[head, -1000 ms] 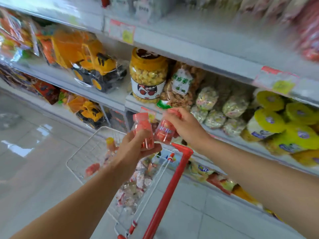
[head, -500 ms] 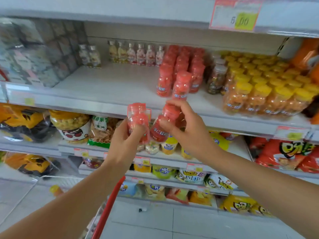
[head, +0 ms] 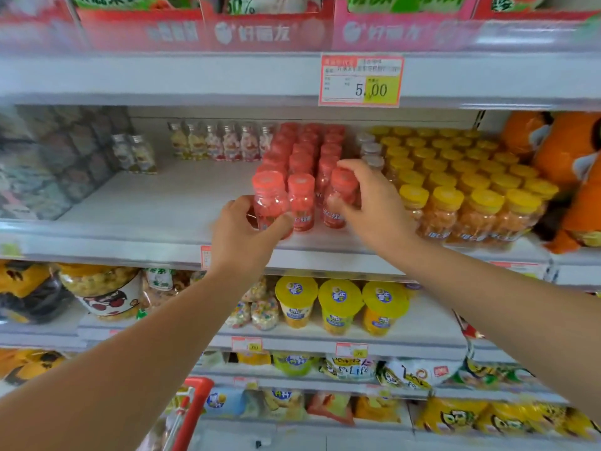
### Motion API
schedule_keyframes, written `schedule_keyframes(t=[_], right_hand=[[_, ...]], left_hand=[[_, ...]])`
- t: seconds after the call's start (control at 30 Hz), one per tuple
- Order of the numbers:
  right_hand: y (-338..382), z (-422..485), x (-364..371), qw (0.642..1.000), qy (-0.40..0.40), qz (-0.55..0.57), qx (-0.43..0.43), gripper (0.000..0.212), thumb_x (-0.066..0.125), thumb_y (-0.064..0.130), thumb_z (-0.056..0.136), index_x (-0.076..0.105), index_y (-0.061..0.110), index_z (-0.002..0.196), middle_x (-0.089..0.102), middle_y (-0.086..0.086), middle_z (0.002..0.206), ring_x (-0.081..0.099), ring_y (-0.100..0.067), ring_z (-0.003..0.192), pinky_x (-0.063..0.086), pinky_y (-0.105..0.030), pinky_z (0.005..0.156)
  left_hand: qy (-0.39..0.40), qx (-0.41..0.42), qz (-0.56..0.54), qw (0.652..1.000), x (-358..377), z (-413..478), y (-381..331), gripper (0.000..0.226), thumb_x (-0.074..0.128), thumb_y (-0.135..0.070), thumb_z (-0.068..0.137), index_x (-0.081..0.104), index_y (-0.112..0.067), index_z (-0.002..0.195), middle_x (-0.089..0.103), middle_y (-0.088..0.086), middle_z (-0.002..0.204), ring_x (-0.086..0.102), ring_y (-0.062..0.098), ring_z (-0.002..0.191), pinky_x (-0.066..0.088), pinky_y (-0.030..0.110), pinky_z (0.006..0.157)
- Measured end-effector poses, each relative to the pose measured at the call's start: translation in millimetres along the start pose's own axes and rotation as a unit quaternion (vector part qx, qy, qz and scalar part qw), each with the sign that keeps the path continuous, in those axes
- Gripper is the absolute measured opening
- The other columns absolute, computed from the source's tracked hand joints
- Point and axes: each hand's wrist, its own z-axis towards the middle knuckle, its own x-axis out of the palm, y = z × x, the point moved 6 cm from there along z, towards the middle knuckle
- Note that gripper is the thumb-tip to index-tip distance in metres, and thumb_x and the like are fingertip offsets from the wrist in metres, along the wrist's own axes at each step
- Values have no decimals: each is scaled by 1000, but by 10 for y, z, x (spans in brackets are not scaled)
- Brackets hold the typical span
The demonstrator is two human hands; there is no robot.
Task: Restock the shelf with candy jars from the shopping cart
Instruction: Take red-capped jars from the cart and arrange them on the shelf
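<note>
Head view faces a white metal shelf (head: 146,203), with both hands holding jars upright near its front edge. There the left hand (head: 244,236) curls around a clear plastic candy jar with a red lid (head: 269,196), while the right hand (head: 377,206) grasps a second red-lidded jar (head: 338,196). A third red jar (head: 300,203) stands between them, yellow-lidded jars (head: 471,209) sit just beside on the right, and the cart's red handle (head: 195,408) shows low down

Clear glossy plastic jars (head: 270,203) — matt red caps — smooth painted-metal shelf (head: 156,203)
</note>
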Motion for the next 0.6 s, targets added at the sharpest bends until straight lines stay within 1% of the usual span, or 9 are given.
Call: schedule_keyframes(t=[0.1,0.27,0.33,0.37,0.47,0.5,0.53,0.6], right_hand=[[-44,47,114,1000,15,-14,2,52,72,23,83,52,17,131,62,-11,117,57,-29,107,43,-35,87],[-61,103,161,1000,0,-18,3,53,73,22,82,53,17,130,59,-13,119,56,-31,107,42,-35,89],[-74,85,167,1000,-12,-23,13,54,73,27,82,52,17,131,55,-13,120,54,-31,109,43,-38,91],[-71,61,154,999,-28,-26,15,54,71,31,83,51,16,130,54,-13,120,53,-30,110,43,-39,92],[35,-2,37,995,-92,18,-21,49,62,39,86,54,14,127,50,-8,120,50,-25,110,43,-44,95],[93,-10,9,993,-99,41,-42,48,60,41,87,55,14,127,49,-6,121,49,-22,112,43,-44,97],[158,-16,5,992,-90,56,-61,50,59,44,88,55,15,128,49,-4,122,47,-19,115,41,-43,99],[294,-28,60,993,-40,58,-92,57,57,52,86,54,20,133,50,-2,123,43,-18,117,38,-43,102]], left_hand=[[0,5,7,1000,61,74,70,40,70,-52,66,65,-23,94,67,4,98,62,19,86,51,36,79],[2,21,24,999,76,148,129,37,74,-45,70,66,-21,97,66,3,98,62,18,87,50,33,78],[6,28,29,999,76,160,133,32,76,-39,74,66,-20,98,66,3,99,61,17,87,49,30,78],[8,31,34,999,74,164,135,33,76,-39,74,66,-20,100,66,3,100,61,16,88,48,30,78],[15,50,56,997,75,156,111,41,77,-40,74,64,-20,107,66,-2,101,61,14,90,50,32,80],[16,57,56,997,76,149,97,44,78,-39,73,62,-20,109,66,-4,100,61,13,91,51,33,80],[16,64,54,996,73,141,79,46,79,-38,72,60,-21,111,66,-6,100,61,11,91,52,33,80],[19,76,51,996,73,125,44,47,81,-34,71,56,-22,109,65,-11,96,61,8,89,51,29,78]])
